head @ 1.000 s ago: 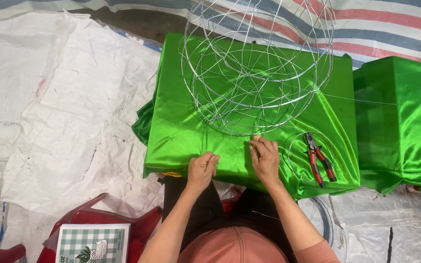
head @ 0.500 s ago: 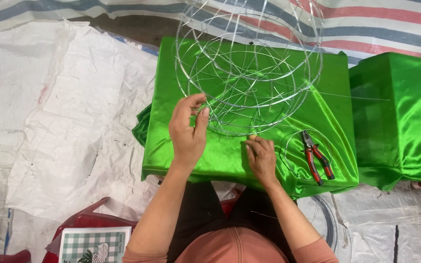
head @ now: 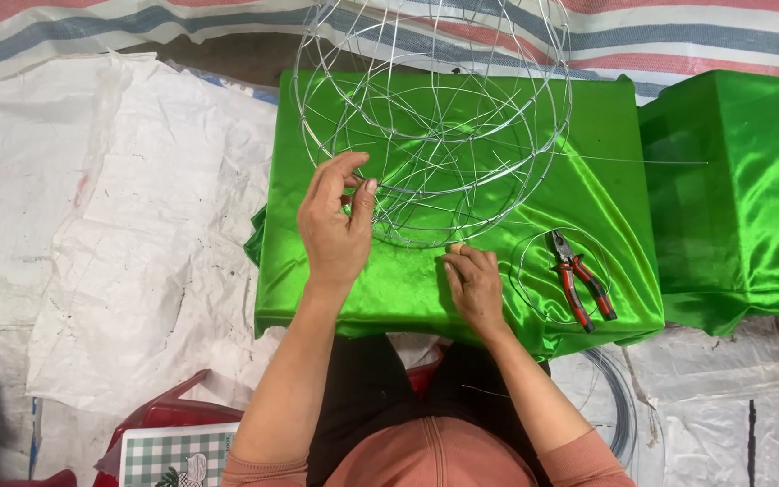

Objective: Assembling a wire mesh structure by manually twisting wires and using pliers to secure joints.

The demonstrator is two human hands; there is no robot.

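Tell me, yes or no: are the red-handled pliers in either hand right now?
No. The pliers lie on the green cloth, apart from the right hand; the left hand grips the wire frame.

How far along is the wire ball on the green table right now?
Done: the wire sphere frame stands rounded, many hoops crossing. In hand: the left hand pinches a wire at its lower left rim; the right hand rests on the green satin cloth by the frame's base. Left: a long wire end sticks out sideways, and the red-handled pliers lie unused.
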